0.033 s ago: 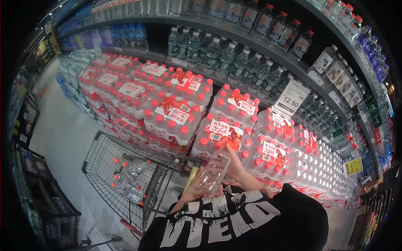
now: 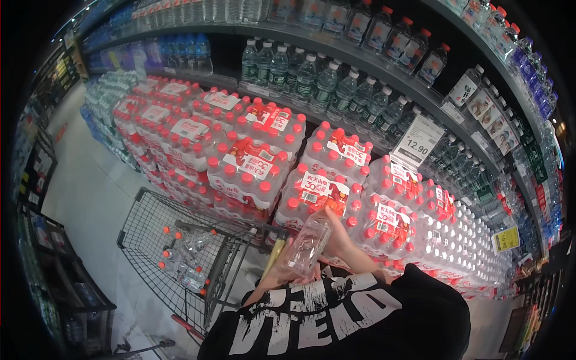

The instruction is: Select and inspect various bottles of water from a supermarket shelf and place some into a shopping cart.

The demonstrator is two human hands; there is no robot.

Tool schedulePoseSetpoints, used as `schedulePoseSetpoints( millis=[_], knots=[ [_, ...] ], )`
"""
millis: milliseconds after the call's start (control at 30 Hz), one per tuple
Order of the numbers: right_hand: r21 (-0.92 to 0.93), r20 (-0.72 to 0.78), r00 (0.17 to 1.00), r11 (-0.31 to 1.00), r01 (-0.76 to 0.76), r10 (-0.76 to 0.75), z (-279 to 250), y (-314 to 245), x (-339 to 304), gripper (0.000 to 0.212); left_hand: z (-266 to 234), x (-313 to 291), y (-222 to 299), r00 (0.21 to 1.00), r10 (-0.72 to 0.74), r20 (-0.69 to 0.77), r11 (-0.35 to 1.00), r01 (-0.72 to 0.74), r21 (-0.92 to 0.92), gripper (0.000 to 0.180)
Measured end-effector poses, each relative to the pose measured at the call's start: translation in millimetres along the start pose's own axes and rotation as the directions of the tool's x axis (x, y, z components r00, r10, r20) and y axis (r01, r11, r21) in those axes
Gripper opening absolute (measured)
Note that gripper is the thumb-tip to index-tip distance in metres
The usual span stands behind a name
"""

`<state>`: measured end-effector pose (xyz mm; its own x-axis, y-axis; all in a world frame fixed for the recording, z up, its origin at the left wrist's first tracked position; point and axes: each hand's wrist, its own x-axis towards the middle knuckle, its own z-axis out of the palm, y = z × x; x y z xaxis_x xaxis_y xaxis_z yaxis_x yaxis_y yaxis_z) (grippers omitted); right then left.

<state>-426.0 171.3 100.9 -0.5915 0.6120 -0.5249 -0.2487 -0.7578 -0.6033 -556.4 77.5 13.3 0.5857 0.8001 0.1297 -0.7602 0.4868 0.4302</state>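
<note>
A clear plastic bottle (image 2: 307, 245) is tilted in front of my chest, between my two hands. My right hand (image 2: 339, 237) wraps along its right side, with the fingertips near its upper end. An orange cap (image 2: 336, 207) shows at those fingertips; whether it sits on this bottle or on the pack behind is unclear. At the lower end my left hand (image 2: 281, 273) is closed around the bottle, most of its fingers hidden behind the plastic. Just beyond the bottle stand shrink-wrapped packs of red-capped bottles (image 2: 315, 191), stacked in rows.
On my left stands a wire shopping cart (image 2: 139, 231) with several loose orange-capped bottles (image 2: 187, 264) lying in it. Shelves (image 2: 336, 45) of bottled water rise behind the packs. A price sign (image 2: 418, 141) stands above them. White-capped bottles (image 2: 462, 246) are stacked to the right.
</note>
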Motion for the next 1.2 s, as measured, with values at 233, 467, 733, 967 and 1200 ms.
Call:
schedulePoseSetpoints(
  millis=[233, 467, 733, 967, 1200],
  knots=[
    [-0.438, 0.260, 0.854, 0.733, 0.520, -0.450, 12, -2, -6, 0.044, -8, 9, 5, 0.987, 0.143, 0.078, 0.918, -0.103, -0.384, 0.076],
    [-0.535, 0.807, 0.554, 0.143, 0.833, -0.203, 67, -5, -21, 0.053, -23, -5, 24, 0.933, 0.263, -0.244, 0.877, -0.337, -0.342, 0.054],
    [-0.681, 0.697, 0.636, -0.025, 0.732, -0.331, 84, 4, -13, 0.062, -13, -24, 50, 0.921, 0.284, -0.266, 0.878, -0.361, -0.314, 0.058],
    [-0.794, 0.400, 0.740, 0.199, 0.575, -0.541, 100, 13, 0, 0.077, -19, -34, 56, 0.987, 0.128, -0.099, 0.843, -0.161, -0.513, 0.057],
    [-0.834, 0.227, 0.731, 0.259, 0.487, -0.644, 109, -5, 17, 0.079, -24, -40, 63, 0.958, 0.204, 0.200, 0.922, -0.119, -0.369, 0.071]
  ],
)
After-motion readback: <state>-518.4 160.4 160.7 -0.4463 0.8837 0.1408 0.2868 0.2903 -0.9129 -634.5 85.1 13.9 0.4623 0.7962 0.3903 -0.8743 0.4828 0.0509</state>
